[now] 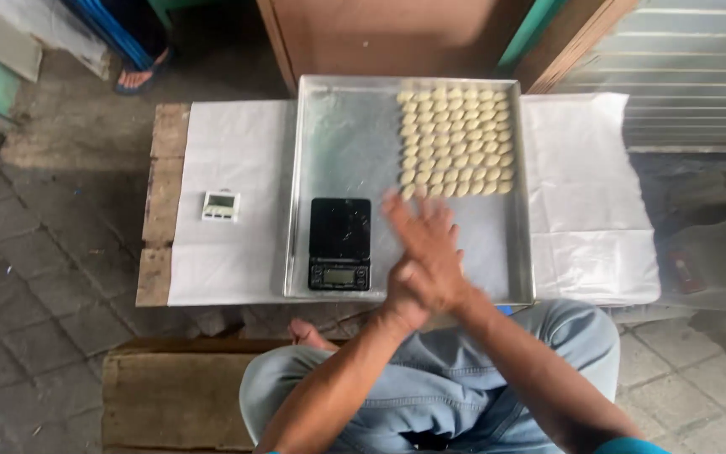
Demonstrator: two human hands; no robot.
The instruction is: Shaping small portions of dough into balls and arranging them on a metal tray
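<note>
1. Seated low, a person presses the left hand and right hand palm to palm over the near edge of a metal tray; the fingers blur, and whether a bit of dough lies between the palms cannot be told.

2. Just beyond the fingertips, rows of small pale dough pieces fill the far right part of the tray in a tidy block, the nearest row lying close to the hands.

3. Judged by the bare metal, the job looks well short of halfway: the left half of the tray and the strip in front of the hands carry no pieces at all.

4. Left of the hands, a black digital scale rests inside the tray with nothing on its platform.

5. Farther left, a small white timer stands on the white sheet that covers the wooden bench, well apart from the tray.

6. No lump or bowl of unshaped dough shows anywhere in view, so how much remains to be shaped cannot be told.

7. Beyond the bench, another person's sandalled foot rests on the paved floor.
</note>
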